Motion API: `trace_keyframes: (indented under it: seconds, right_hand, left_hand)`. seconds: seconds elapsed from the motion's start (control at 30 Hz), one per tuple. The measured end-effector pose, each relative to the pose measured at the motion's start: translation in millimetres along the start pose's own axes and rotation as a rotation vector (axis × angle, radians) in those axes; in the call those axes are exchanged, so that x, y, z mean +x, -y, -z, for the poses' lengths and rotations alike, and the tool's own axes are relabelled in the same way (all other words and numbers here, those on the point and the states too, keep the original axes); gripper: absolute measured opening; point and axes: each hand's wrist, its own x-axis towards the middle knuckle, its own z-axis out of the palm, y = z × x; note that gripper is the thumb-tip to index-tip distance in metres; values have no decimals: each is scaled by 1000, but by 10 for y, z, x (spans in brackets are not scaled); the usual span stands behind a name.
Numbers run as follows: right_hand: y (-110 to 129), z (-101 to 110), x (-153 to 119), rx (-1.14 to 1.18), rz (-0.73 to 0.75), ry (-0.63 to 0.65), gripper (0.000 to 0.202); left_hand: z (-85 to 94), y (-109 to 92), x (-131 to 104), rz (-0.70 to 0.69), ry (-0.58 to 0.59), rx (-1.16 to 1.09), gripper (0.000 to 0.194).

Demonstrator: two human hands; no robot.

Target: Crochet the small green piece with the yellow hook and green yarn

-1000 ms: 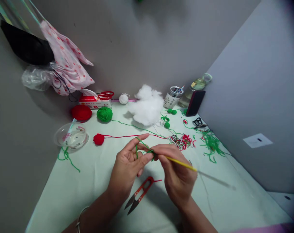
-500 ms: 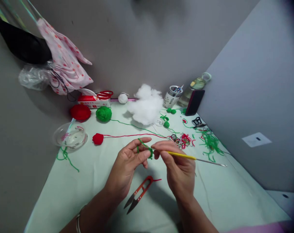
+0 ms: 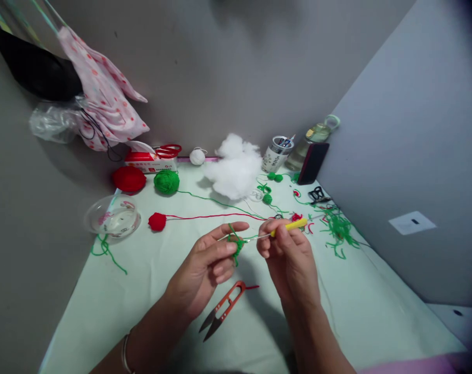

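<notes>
My left hand (image 3: 210,259) pinches a small green crochet piece (image 3: 238,250) between thumb and fingers, with green yarn looped round the raised index finger. In my right hand (image 3: 290,254) is a crochet hook (image 3: 292,227) with a yellow handle, its thin metal shaft pointing left. The hook's tip reaches the green piece's right edge, where a strand of yarn stretches along it. Below the hands lie orange thread snips (image 3: 223,310), blades toward the lower left, beside a short red yarn end (image 3: 253,286).
Behind the hands are a red yarn ball (image 3: 157,222), a green yarn ball (image 3: 166,182) and white stuffing (image 3: 233,171). A clear plastic bowl (image 3: 115,221) stands left. Green yarn scraps (image 3: 339,226), a phone (image 3: 313,163) and a pen cup (image 3: 277,155) are on the right.
My right hand has moved a little right, drawing the hook back from the left hand and turning its handle upward. More of the green piece shows now.
</notes>
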Motion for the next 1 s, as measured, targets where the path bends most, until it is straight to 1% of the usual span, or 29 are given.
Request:
trace_keyframes:
  seconds: [0.03, 0.1, 0.2, 0.27, 0.4, 0.47, 0.63, 0.73, 0.8, 0.87, 0.93, 1.0]
  right_hand:
    - [-3, -4, -8, -11, 4, 18, 16]
    - [-23, -11, -42, -108, 61, 49, 15]
    - [-59, -8, -100, -291, 172, 54, 13]
    - [-77, 6, -117, -321, 198, 41, 14]
    - [-107, 32, -102, -262, 153, 27, 14]
    - [-120, 30, -89, -264, 149, 17, 14]
    - [-105, -9, -83, -378, 236, 18, 6]
    - [-94, -11, -87, -371, 186, -14, 9]
    - [-101, 2, -89, -306, 114, -36, 9]
    - [-111, 17, -91, -239, 72, -39, 9]
    - [-114, 19, -93, -233, 97, -29, 8]
    - [-104, 4, -94, -289, 181, -23, 11]
  left_hand:
    - [-3, 19, 2, -48, -14, 49, 29]
    - [-9, 63, 4, -149, -46, 169, 28]
    - [-11, 113, 2, -224, -76, 287, 30]
    - [-9, 127, 3, -239, -95, 305, 33]
    - [-8, 135, 23, -246, -102, 309, 33]
    - [-14, 145, 30, -251, -115, 285, 36]
    - [-41, 160, 28, -261, -139, 211, 40]
    - [-45, 134, 30, -218, -124, 140, 38]
    - [-37, 109, 34, -130, -79, 53, 37]
    - [-25, 88, 35, -13, -8, -44, 36]
    - [-20, 76, 32, 73, 36, -125, 35]
    - [-28, 74, 28, 99, 22, -185, 33]
